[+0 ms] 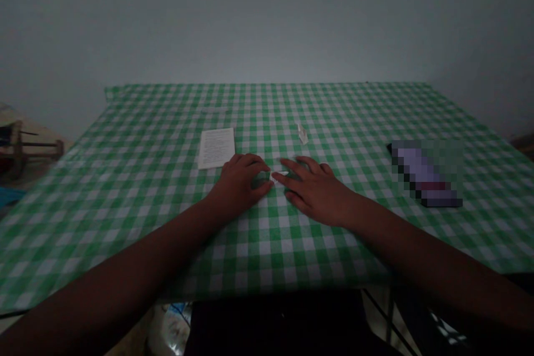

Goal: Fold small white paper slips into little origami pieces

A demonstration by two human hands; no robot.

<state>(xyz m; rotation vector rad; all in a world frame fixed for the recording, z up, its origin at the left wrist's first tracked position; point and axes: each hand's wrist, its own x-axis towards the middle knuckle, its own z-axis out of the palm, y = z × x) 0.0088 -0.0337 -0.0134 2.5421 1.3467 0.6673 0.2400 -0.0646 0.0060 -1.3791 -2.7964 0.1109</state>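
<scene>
A small folded piece of white paper [280, 173] lies on the checked cloth between my hands. My left hand [240, 183] has its thumb and forefinger closed at the left end of this paper, and the fingers hide part of it. From the other side, my right hand [315, 189] rests with fingers spread, and one outstretched fingertip presses on the paper. A flat white sheet or pad with printed lines [217, 148] is just beyond my left hand. Past my right hand sits another small folded white piece of paper [302, 134].
A green and white checked tablecloth [258, 256] covers the table, which reaches back to a plain wall [267, 22]. At the right lies a blurred, dark-edged flat object [425, 175]. A clear strip [214, 109] lies toward the back. A wooden frame [19, 147] stands beyond the left edge.
</scene>
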